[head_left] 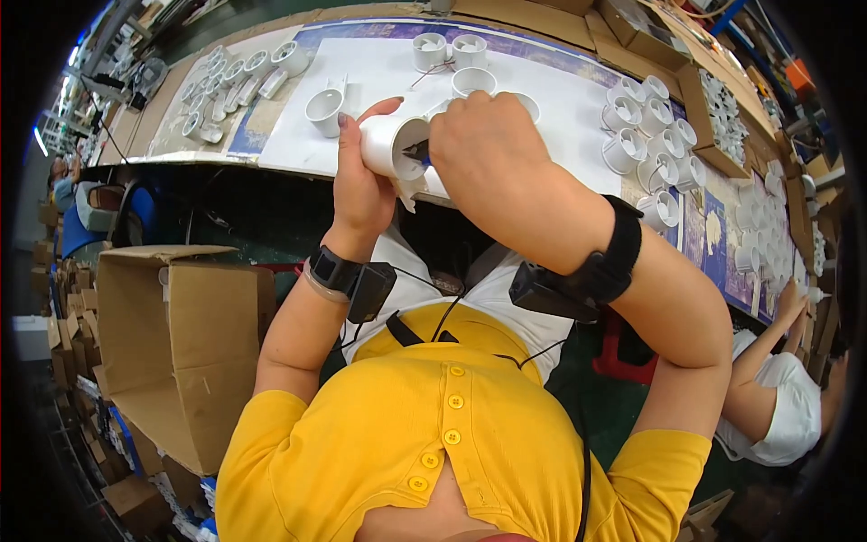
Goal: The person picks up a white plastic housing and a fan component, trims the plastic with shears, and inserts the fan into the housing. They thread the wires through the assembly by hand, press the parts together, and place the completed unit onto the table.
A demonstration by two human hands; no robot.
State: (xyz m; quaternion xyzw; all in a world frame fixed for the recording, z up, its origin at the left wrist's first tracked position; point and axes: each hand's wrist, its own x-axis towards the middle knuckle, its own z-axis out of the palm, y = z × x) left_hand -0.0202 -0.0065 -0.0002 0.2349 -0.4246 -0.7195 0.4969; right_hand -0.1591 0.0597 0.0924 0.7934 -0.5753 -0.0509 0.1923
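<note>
Head view: nearest is the yellow shirt (379,443), then black wrist boxes (372,291), one strapped at each wrist, which leaves both palms free. Big open carton (212,316) on our left, below bench level, within easy reach by the look of it.

Left hand (357,185) is clamped on a white cup (374,147), raised just off the front edge of the bench (176,135). We have it tipped on its side, mouth toward our right, presumably so the tool gets a straight way in and we can see inside. White tab hangs below the cup; can't tell if it's part of it.

Right hand (488,135) is closed on a dark-tipped tool (416,152), probably pliers; handles hidden in the fist. Tip sits at the cup's mouth; can't tell if it's gripping anything. Left braces, right works, we'd say.

Beyond: white sheet (582,126) under the work, likely to save the finish. Loose cup (323,110) to the left, a pair (450,52) behind. Grouped cups (657,117) right, small white parts (217,77) far left, probably kept apart to leave the middle for handling. Co-worker (781,402) farther right.
</note>
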